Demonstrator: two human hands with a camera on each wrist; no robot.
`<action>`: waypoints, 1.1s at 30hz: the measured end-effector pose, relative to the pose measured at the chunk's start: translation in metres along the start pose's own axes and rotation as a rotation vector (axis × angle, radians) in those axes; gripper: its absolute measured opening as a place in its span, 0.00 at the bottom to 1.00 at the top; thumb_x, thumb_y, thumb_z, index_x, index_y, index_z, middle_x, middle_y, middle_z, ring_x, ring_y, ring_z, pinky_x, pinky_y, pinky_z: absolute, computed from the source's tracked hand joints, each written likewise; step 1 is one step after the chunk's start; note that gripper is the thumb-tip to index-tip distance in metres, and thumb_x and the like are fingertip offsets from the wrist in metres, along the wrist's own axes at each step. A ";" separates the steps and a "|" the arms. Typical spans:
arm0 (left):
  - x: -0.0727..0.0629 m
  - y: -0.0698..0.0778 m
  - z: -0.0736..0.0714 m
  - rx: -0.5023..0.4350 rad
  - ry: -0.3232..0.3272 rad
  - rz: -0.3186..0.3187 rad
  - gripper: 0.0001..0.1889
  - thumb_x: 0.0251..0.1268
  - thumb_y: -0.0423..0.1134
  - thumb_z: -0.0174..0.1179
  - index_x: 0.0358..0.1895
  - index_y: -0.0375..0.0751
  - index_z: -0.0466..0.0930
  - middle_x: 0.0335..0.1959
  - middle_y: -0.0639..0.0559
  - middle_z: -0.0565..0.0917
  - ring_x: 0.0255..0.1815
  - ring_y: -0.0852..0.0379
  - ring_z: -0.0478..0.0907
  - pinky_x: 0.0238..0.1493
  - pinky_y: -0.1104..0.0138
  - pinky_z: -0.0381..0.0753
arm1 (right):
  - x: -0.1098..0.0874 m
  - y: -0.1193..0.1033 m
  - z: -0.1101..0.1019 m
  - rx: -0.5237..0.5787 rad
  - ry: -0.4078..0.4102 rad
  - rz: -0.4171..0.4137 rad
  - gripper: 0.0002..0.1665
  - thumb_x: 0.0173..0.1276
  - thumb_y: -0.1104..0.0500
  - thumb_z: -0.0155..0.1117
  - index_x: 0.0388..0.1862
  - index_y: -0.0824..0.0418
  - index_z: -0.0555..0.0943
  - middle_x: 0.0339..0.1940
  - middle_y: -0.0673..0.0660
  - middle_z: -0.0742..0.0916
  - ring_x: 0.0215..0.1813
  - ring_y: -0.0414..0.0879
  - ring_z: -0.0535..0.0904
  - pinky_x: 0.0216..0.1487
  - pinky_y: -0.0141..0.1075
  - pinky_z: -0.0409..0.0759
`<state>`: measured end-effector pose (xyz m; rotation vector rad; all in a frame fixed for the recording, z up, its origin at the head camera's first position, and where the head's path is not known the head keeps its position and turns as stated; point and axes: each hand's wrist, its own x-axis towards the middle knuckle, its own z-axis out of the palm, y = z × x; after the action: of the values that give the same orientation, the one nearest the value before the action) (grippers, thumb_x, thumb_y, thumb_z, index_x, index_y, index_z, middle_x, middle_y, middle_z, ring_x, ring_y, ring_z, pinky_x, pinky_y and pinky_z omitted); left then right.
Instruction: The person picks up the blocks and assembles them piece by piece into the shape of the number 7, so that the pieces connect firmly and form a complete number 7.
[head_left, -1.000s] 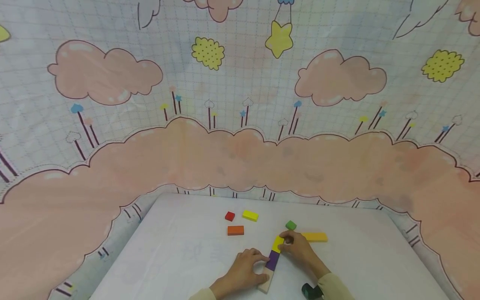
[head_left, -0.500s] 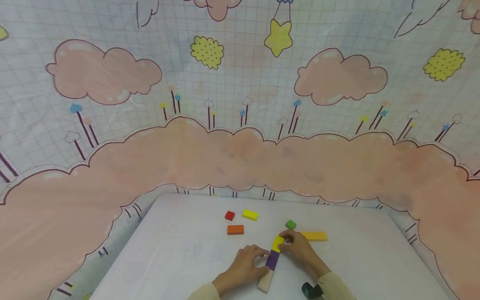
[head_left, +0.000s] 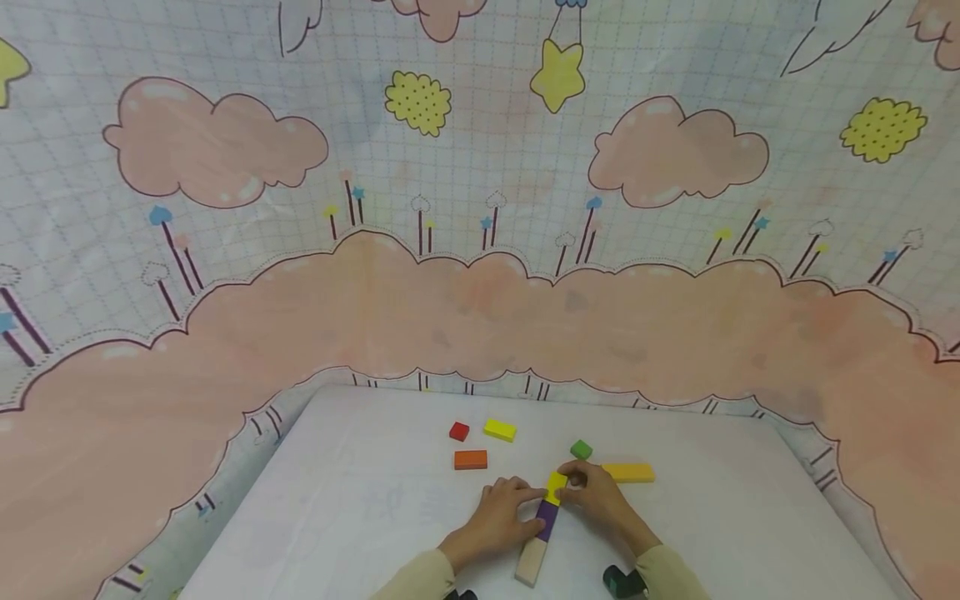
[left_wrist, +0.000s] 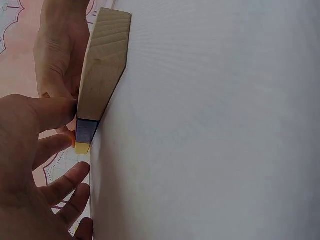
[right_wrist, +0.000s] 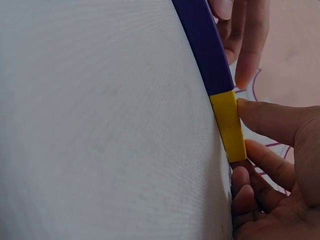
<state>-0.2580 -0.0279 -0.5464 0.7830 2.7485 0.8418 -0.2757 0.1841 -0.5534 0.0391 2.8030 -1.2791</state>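
Observation:
A row of three blocks lies end to end in the head view: a plain wooden block [head_left: 531, 562] nearest, a purple block [head_left: 548, 521] in the middle, a yellow block [head_left: 556, 481] farthest. From the left, my left hand [head_left: 495, 518] touches the row with extended fingers, index fingertip at the yellow block and thumb at the purple one. My right hand [head_left: 600, 500] pinches the yellow block's far part. In the right wrist view its thumb [right_wrist: 275, 120] presses the yellow block near the purple joint, and other fingers meet its end.
Beyond the hands lie a red block [head_left: 459, 432], another yellow block [head_left: 500, 430], an orange block [head_left: 471, 460] and a green block [head_left: 581, 450]. A long yellow-orange block [head_left: 628, 473] is just right of my right hand. A patterned cloth [head_left: 480, 317] rises behind the white tabletop [head_left: 360, 467].
My left hand has slid forward along the row, its thumb from the wooden block to the purple one and its index finger from purple to yellow. My right hand stays put.

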 end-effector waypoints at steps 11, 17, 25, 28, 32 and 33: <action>0.003 0.002 0.000 0.049 -0.001 0.003 0.23 0.64 0.54 0.63 0.62 0.62 0.78 0.51 0.57 0.78 0.50 0.59 0.68 0.51 0.60 0.66 | 0.000 -0.001 -0.003 0.009 0.004 -0.005 0.20 0.58 0.57 0.75 0.49 0.56 0.82 0.44 0.51 0.85 0.46 0.45 0.77 0.51 0.43 0.78; 0.003 0.002 0.001 0.032 -0.008 -0.001 0.22 0.63 0.54 0.64 0.62 0.63 0.79 0.51 0.57 0.78 0.49 0.59 0.68 0.50 0.60 0.66 | -0.002 -0.002 -0.005 0.017 0.000 -0.010 0.22 0.58 0.54 0.75 0.51 0.57 0.82 0.47 0.52 0.86 0.49 0.45 0.79 0.53 0.44 0.80; 0.001 0.001 0.000 0.030 0.000 0.008 0.22 0.63 0.54 0.64 0.61 0.64 0.79 0.50 0.57 0.78 0.48 0.59 0.68 0.49 0.60 0.65 | -0.008 -0.005 -0.017 0.052 0.058 -0.064 0.19 0.62 0.55 0.71 0.52 0.57 0.82 0.48 0.52 0.86 0.49 0.46 0.80 0.50 0.43 0.82; 0.001 0.002 -0.001 0.024 0.000 0.004 0.22 0.63 0.55 0.64 0.61 0.64 0.79 0.50 0.57 0.78 0.48 0.59 0.68 0.50 0.60 0.66 | -0.011 -0.008 -0.023 0.050 0.094 -0.094 0.18 0.64 0.56 0.70 0.52 0.57 0.82 0.50 0.53 0.86 0.53 0.48 0.80 0.54 0.45 0.80; 0.001 0.002 -0.001 0.030 0.005 0.002 0.22 0.63 0.55 0.64 0.61 0.64 0.79 0.50 0.58 0.78 0.48 0.59 0.68 0.50 0.59 0.66 | -0.013 -0.008 -0.033 0.034 0.113 -0.102 0.17 0.65 0.56 0.69 0.52 0.57 0.82 0.54 0.54 0.85 0.56 0.50 0.79 0.58 0.47 0.79; 0.001 0.002 -0.001 0.031 0.006 0.002 0.22 0.63 0.54 0.64 0.61 0.64 0.79 0.50 0.58 0.78 0.48 0.59 0.68 0.50 0.59 0.66 | -0.014 -0.008 -0.035 0.032 0.118 -0.105 0.17 0.65 0.56 0.69 0.52 0.57 0.82 0.55 0.54 0.85 0.57 0.50 0.79 0.59 0.47 0.78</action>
<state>-0.2579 -0.0265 -0.5442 0.7906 2.7732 0.8049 -0.2639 0.2054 -0.5237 -0.0325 2.9196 -1.3875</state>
